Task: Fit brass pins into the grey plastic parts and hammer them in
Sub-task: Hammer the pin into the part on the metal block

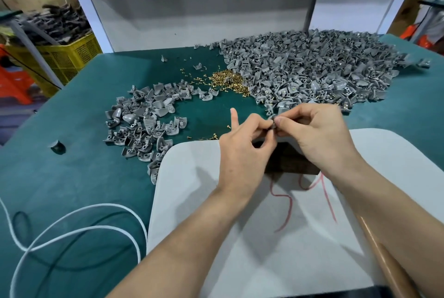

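My left hand [242, 143] and my right hand [317, 134] meet above the far edge of a white board [240, 237]. Together they pinch one small grey plastic part [273, 122], mostly hidden by the fingertips; my left index finger sticks straight up. A brass pin in the part cannot be made out. A heap of brass pins [228, 81] lies on the green table beyond the hands. A big pile of grey parts [324, 69] spreads to the right and a smaller pile [146, 122] to the left. A brown handle [384, 261] lies under my right forearm.
A dark wooden block [288, 160] sits on the white board under the hands. A white cable [72, 225] loops over the green table [60, 177] at the left. One stray grey part [57, 146] lies alone. A white backboard [192, 9] closes the far side.
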Demonstrator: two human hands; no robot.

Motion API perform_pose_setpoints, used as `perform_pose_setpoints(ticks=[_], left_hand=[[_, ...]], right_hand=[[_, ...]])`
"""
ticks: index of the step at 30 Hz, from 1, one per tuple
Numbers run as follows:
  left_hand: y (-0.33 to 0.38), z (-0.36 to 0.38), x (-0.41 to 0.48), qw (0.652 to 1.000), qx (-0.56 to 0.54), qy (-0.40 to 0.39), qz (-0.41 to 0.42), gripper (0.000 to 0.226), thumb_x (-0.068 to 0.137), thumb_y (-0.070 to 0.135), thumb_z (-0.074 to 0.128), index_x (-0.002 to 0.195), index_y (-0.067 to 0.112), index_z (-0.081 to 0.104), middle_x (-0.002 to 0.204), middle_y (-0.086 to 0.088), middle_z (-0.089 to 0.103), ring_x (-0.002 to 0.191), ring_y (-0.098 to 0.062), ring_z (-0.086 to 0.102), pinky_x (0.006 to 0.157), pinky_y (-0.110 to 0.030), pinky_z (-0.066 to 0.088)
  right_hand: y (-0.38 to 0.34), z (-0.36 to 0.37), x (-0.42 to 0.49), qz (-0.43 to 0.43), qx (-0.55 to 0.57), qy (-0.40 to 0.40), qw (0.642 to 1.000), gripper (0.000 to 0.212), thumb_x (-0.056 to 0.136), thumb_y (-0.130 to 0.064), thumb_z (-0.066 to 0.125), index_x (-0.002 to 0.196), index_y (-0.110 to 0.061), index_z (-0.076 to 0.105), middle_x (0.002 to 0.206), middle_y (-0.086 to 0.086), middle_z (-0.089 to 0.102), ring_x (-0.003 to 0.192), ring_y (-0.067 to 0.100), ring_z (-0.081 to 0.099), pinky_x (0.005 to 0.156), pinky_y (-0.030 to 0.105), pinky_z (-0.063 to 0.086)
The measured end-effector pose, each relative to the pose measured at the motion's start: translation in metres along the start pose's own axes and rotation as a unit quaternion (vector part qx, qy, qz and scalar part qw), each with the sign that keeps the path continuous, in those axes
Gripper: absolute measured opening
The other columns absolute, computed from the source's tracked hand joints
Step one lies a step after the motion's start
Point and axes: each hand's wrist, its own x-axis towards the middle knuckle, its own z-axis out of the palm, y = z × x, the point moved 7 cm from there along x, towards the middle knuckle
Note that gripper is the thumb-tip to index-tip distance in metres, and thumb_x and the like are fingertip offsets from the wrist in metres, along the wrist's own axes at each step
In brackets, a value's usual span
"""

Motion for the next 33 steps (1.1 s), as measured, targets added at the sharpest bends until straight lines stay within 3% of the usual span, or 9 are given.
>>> perform_pose_setpoints(ticks=[4, 7, 12, 16, 21, 27, 30, 32, 33], left_hand=[[-0.006, -0.002, 0.002, 1.0, 0.0, 0.011, -0.024, 0.011, 0.078, -0.001, 0.069, 0.074, 0.001, 0.059, 0.072, -0.001, 0.072, 0.062, -0.012, 0.067, 0.119, -0.023, 0.008], [-0.009, -0.001, 0.001, 0.999, 0.006, 0.012, -0.036, 0.015, 0.078, -0.001, 0.07, 0.071, 0.002, 0.057, 0.07, -0.003, 0.07, 0.06, -0.021, 0.066, 0.119, -0.02, 0.006], [-0.013, -0.001, 0.0, 0.999, 0.013, 0.018, -0.043, 0.017, 0.077, -0.002, 0.071, 0.067, -0.001, 0.058, 0.067, -0.004, 0.07, 0.054, -0.02, 0.063, 0.12, -0.024, 0.008], [-0.01, -0.005, 0.0, 0.999, 0.001, 0.04, -0.029, 0.012, 0.076, -0.002, 0.072, 0.068, -0.002, 0.062, 0.069, -0.004, 0.07, 0.054, -0.019, 0.062, 0.119, -0.023, 0.013], [-0.007, -0.009, 0.0, 0.998, -0.005, 0.055, -0.003, 0.01, 0.075, -0.004, 0.072, 0.069, -0.003, 0.064, 0.069, -0.003, 0.07, 0.054, -0.014, 0.061, 0.119, -0.034, 0.017], [-0.009, -0.006, 0.0, 0.999, -0.011, 0.036, -0.004, 0.01, 0.076, 0.001, 0.071, 0.07, 0.001, 0.063, 0.068, -0.001, 0.071, 0.055, -0.01, 0.063, 0.119, -0.028, 0.013], [-0.009, -0.003, 0.002, 1.0, -0.024, 0.007, -0.008, 0.009, 0.078, 0.006, 0.07, 0.075, 0.009, 0.061, 0.067, 0.009, 0.07, 0.057, -0.006, 0.064, 0.119, -0.024, 0.01], [-0.012, -0.001, 0.002, 0.999, -0.035, -0.017, -0.033, 0.012, 0.079, 0.012, 0.07, 0.078, 0.019, 0.059, 0.069, 0.021, 0.066, 0.067, 0.001, 0.065, 0.12, -0.033, 0.013], [-0.016, 0.001, 0.002, 0.997, -0.046, -0.034, -0.057, 0.014, 0.079, 0.015, 0.069, 0.078, 0.023, 0.058, 0.071, 0.023, 0.066, 0.073, 0.003, 0.065, 0.118, -0.041, 0.019]], right_hand=[[0.001, 0.008, 0.001, -0.024, -0.086, 0.018, 0.996, 0.018, 0.087, -0.007, 0.064, 0.074, -0.02, 0.062, 0.077, 0.0, 0.068, 0.079, 0.023, 0.067, 0.08, 0.042, 0.054], [0.001, 0.013, -0.001, -0.034, -0.112, 0.024, 0.993, 0.015, 0.088, -0.006, 0.062, 0.078, -0.018, 0.061, 0.077, -0.001, 0.066, 0.082, 0.023, 0.066, 0.082, 0.038, 0.052], [0.0, 0.015, -0.004, -0.044, -0.141, 0.039, 0.988, 0.013, 0.087, -0.007, 0.062, 0.079, -0.017, 0.063, 0.077, -0.001, 0.066, 0.081, 0.02, 0.066, 0.078, 0.029, 0.049], [0.002, 0.014, -0.002, -0.032, -0.105, 0.035, 0.993, 0.025, 0.087, -0.007, 0.063, 0.071, -0.027, 0.059, 0.077, -0.001, 0.068, 0.079, 0.019, 0.067, 0.081, 0.038, 0.053], [0.005, 0.015, -0.001, -0.024, -0.068, 0.035, 0.997, 0.025, 0.086, -0.008, 0.064, 0.07, -0.027, 0.06, 0.075, -0.005, 0.069, 0.074, 0.014, 0.067, 0.077, 0.033, 0.055], [0.007, 0.012, -0.002, -0.022, -0.072, 0.023, 0.997, 0.022, 0.086, -0.007, 0.064, 0.072, -0.024, 0.062, 0.077, 0.001, 0.07, 0.078, 0.019, 0.067, 0.08, 0.039, 0.054], [0.006, 0.003, -0.004, 0.014, 0.066, -0.027, 0.997, 0.016, 0.087, -0.003, 0.063, 0.077, -0.014, 0.068, 0.075, 0.002, 0.071, 0.07, 0.017, 0.068, 0.069, 0.031, 0.056], [0.011, -0.018, 0.0, 0.036, 0.14, -0.013, 0.989, 0.012, 0.089, -0.004, 0.062, 0.085, -0.013, 0.068, 0.08, 0.007, 0.07, 0.064, 0.016, 0.068, 0.063, 0.024, 0.056], [0.016, -0.034, 0.006, 0.038, 0.08, 0.02, 0.996, 0.01, 0.089, -0.007, 0.062, 0.086, -0.016, 0.067, 0.081, 0.008, 0.068, 0.063, 0.017, 0.067, 0.062, 0.025, 0.056]])
